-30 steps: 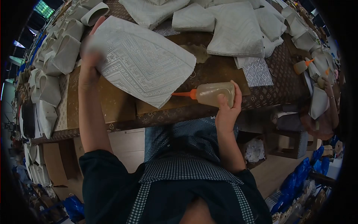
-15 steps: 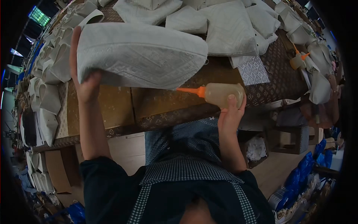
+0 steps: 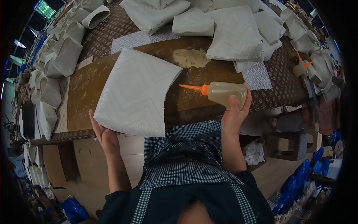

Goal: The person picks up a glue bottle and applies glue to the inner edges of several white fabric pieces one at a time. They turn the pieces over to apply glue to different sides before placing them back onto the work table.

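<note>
A white, embossed piece of sheet material [image 3: 136, 93], shaped like a flat pouch, spans the table's front edge. My left hand [image 3: 106, 136] is at its lower left corner, with one or two fingers stretched along the edge and the others partly hidden beneath the piece. My right hand [image 3: 235, 115] grips a translucent squeeze bottle [image 3: 225, 91] from its base end. The bottle lies sideways in the air, its orange nozzle [image 3: 194, 88] pointing left, just short of the piece's right edge. A pale, wet-looking patch [image 3: 191, 58] shows on the brown board [image 3: 186, 100].
White pouch-like pieces [image 3: 235, 35] are piled at the back of the table, and more curved pieces [image 3: 65, 56] line the left side. Another orange-tipped bottle [image 3: 299, 69] stands at the right. Below the table are a stool [image 3: 289, 145] and blue plastic bags [image 3: 298, 179].
My left hand has brought the white piece down and toward me, turning its flat face up. This uncovers the pale patch. The bottle in my right hand has barely moved.
</note>
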### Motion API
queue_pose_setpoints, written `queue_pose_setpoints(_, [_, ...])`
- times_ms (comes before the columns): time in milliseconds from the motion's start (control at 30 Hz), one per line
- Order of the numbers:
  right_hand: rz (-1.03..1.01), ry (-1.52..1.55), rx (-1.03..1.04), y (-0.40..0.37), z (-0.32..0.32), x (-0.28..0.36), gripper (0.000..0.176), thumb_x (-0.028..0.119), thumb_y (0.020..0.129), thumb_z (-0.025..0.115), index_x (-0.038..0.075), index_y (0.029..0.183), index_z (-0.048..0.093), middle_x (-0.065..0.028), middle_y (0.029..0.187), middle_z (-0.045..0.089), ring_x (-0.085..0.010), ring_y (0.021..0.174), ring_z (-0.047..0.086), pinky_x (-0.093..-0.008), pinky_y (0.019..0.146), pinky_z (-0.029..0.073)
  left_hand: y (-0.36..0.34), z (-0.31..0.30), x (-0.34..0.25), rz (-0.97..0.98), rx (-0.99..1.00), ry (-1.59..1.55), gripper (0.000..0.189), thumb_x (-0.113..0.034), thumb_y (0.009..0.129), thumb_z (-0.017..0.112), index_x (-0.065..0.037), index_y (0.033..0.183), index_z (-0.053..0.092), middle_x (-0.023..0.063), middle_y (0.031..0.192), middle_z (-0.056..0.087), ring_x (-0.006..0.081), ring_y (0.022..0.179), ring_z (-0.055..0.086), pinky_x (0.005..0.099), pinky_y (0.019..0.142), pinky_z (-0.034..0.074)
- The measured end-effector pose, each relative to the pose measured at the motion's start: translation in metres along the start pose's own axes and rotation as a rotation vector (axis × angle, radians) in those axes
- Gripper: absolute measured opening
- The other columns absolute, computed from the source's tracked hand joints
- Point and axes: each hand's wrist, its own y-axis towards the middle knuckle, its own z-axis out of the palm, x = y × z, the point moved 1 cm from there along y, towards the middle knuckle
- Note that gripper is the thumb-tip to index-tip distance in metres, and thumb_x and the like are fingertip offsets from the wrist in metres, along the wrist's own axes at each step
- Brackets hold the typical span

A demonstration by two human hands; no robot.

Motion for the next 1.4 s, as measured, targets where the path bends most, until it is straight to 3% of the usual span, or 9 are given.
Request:
queue_pose_setpoints(100, [-0.091,-0.089,0.037,0.012,0.016,-0.003,0.063,0.012,0.082,0.075,0.003,0.136,0.043,-0.0072,0.129,0.049,-0.0175,0.116,0.049,-0.0313,0.100,0.042,0.013,0.006,0.007,0.111,-0.072,0.234,0.059,-0.031,0.100,0.048,-0.001,0.147,0.029,0.0168,0.145,0.040,0.0259,0.132,0.042,0.0380,0.109,0.035])
queue_pose_setpoints(300, [-0.176,-0.271,0.103,0.034,0.033,-0.020,0.059,0.009,0.082,0.076,0.003,0.133,0.047,-0.0061,0.125,0.051,-0.0160,0.113,0.049,-0.0291,0.099,0.041,0.048,0.007,0.015,-0.022,-0.103,0.213,0.054,-0.035,0.102,0.045,0.004,0.139,0.040,0.0184,0.133,0.051,0.0243,0.119,0.053,0.0364,0.102,0.042])
queue_pose_setpoints(833, [-0.064,-0.258,0.051,0.027,0.031,-0.021,0.057,0.008,0.085,0.072,0.003,0.135,0.045,-0.0073,0.125,0.053,-0.0177,0.113,0.052,-0.0318,0.098,0.043,0.067,0.009,0.015,-0.063,-0.183,0.236,0.046,-0.031,0.102,0.044,0.005,0.129,0.050,0.0159,0.125,0.057,0.0226,0.113,0.056,0.0348,0.098,0.044])
queue_pose_setpoints(1400, [0.090,-0.148,0.189,0.011,0.047,-0.025,0.055,0.010,0.083,0.075,0.004,0.132,0.050,-0.0045,0.121,0.055,-0.0139,0.109,0.052,-0.0272,0.096,0.043,0.083,-0.008,0.029,-0.090,-0.163,0.303,0.049,-0.033,0.102,0.037,0.006,0.129,0.051,0.0167,0.126,0.057,0.0240,0.116,0.054,0.0350,0.102,0.040])
